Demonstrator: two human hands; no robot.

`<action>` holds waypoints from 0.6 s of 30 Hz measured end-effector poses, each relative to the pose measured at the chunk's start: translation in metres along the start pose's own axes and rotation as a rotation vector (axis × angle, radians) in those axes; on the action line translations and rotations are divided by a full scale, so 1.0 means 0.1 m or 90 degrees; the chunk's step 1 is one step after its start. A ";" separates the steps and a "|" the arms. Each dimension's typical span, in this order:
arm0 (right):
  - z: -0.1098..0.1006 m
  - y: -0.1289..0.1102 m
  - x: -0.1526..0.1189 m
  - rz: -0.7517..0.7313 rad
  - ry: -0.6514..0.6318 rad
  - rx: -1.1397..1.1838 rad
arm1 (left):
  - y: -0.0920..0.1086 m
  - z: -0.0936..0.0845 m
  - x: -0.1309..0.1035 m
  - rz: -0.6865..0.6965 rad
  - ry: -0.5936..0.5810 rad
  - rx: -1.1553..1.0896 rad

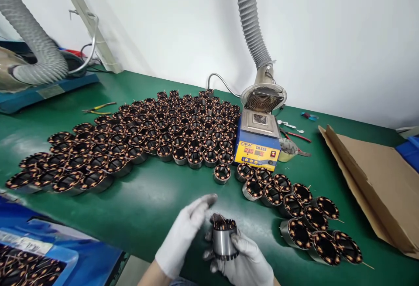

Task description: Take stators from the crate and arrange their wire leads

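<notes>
A steel stator ring with copper windings [224, 241] is in my right hand [250, 257], whose white-gloved fingers with darkened tips wrap round it near the front edge of the bench. Thin wires stick up from its top. My left hand [188, 231], also in a white glove, is just to the left of the ring, its fingers extended and apart from the metal body. Several similar stators [291, 206] stand in a group to the right, and one stator [222, 174] stands alone ahead of my hands.
Many stators [163, 124] cover the left and middle bench. A blue-yellow solder pot [257, 146] sits under an extraction hose [252, 20]. Pliers [296, 136], cardboard [379, 177] and a tub [290, 148] lie right; cutters [100, 108] and a blue bin [70, 264] are left.
</notes>
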State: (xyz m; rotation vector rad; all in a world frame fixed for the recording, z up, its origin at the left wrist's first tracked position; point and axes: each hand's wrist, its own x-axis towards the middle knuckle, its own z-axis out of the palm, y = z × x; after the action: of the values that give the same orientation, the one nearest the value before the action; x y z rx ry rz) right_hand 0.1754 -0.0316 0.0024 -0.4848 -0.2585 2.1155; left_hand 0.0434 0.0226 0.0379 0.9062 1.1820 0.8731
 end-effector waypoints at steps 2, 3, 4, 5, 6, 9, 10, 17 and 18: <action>0.02 0.02 0.02 -0.037 0.023 -0.003 | -0.01 0.08 -0.07 -0.016 -0.019 0.065; 0.03 0.02 0.03 -0.045 0.033 -0.011 | -0.01 0.14 -0.09 -0.024 0.008 0.054; 0.04 0.02 0.03 -0.048 0.037 -0.020 | -0.01 0.19 -0.10 -0.035 0.050 0.020; 0.05 0.02 0.03 -0.046 0.036 -0.030 | -0.01 0.24 -0.09 -0.045 0.090 -0.031; 0.06 0.01 0.03 -0.040 0.031 -0.037 | 0.00 0.26 -0.08 -0.058 0.115 -0.095; 0.05 -0.03 0.01 -0.011 0.003 -0.013 | 0.02 0.20 0.01 -0.016 0.176 -0.314; 0.04 -0.04 0.00 0.008 -0.005 0.006 | 0.02 0.14 0.02 0.022 0.210 -0.366; 0.00 -0.06 -0.03 0.021 0.059 0.076 | -0.14 0.00 -0.18 0.046 -0.109 0.116; 0.00 -0.06 -0.03 0.024 0.061 0.072 | -0.14 0.04 -0.20 0.044 -0.117 0.132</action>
State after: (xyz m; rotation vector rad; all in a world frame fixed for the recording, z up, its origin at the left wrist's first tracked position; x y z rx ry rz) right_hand 0.1812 -0.0307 0.0052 -0.5258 -0.0749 2.1228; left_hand 0.0449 -0.0016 0.0327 1.1770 1.1000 0.7139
